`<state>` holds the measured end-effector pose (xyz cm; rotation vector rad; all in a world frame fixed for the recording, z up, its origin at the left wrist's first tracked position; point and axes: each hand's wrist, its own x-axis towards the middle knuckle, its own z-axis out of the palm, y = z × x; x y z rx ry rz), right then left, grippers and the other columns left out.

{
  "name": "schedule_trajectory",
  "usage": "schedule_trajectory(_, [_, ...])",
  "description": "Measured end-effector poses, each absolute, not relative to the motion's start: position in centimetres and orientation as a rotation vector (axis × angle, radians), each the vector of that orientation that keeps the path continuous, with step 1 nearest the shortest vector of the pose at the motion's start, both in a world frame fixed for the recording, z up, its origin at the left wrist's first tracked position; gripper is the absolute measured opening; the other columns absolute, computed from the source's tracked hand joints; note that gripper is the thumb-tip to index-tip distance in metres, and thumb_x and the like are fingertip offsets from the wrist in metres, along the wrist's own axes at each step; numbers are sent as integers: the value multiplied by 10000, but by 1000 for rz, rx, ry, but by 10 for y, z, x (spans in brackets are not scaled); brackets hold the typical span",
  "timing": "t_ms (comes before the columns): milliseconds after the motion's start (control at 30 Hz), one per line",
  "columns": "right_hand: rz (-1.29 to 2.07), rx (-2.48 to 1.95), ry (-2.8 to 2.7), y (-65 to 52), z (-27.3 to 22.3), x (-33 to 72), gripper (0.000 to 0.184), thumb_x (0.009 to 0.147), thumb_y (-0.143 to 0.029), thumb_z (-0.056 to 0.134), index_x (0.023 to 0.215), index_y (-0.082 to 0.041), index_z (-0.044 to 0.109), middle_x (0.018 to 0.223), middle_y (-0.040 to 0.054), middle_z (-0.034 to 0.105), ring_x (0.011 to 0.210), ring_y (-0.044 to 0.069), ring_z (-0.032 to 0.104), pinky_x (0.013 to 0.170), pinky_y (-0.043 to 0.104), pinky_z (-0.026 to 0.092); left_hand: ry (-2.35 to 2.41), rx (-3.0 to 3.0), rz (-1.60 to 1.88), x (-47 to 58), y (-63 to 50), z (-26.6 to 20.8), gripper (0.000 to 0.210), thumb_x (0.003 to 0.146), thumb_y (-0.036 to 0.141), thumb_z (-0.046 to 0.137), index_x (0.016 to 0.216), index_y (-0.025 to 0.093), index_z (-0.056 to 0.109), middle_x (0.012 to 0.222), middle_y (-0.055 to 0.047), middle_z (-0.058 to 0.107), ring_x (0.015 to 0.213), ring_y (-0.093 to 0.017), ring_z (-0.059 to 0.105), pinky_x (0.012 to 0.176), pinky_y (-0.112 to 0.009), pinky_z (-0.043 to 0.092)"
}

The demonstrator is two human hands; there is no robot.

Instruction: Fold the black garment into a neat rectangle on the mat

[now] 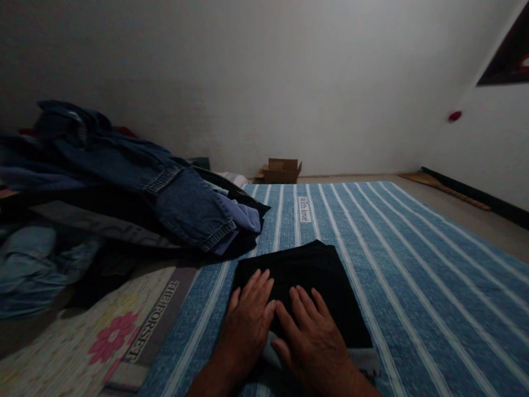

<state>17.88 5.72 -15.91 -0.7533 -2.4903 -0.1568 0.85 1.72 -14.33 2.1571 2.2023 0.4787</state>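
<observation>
A folded black garment [330, 286] with a grey band along its near edge lies on a blue bed sheet with white stripes [417, 281]. My left hand [248, 320] rests flat on the garment's left part, fingers stretched out. Beside it, my right hand [311, 336] also presses down on the black cloth with its fingers spread. The two hands almost touch at the thumb and index finger. Part of the garment's near side is hidden beneath my hands and wrists.
To the left is a heap of clothes with denim jeans [136, 160] on top. A floral cloth [111, 339] lies under its near side. Beyond the bed, an open cardboard box [282, 175] stands against the wall. A wooden strip [446, 190] is on the floor at right.
</observation>
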Motion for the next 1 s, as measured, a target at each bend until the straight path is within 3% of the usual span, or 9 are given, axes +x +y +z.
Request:
schedule_trajectory(400, [-167, -749, -2465, 56, -161, 178, 491, 878, -520, 512, 1254, -205, 538, 1283, 173, 548, 1207, 316, 486, 1015, 511, 341, 2198, 2162, 498, 9, 17, -144, 434, 941, 281, 324, 1343, 192, 460, 1444, -85, 422, 1367, -249, 307, 1056, -525, 351])
schedule_trajectory(1000, [-252, -751, -2413, 45, -166, 179, 483, 878, -485, 521, 1259, -191, 547, 1308, 164, 534, 1224, 310, 480, 989, 500, 411, 2199, 2160, 565, 10, 17, -147, 422, 936, 282, 356, 1328, 176, 472, 1436, -103, 430, 1361, -266, 319, 1042, -550, 361])
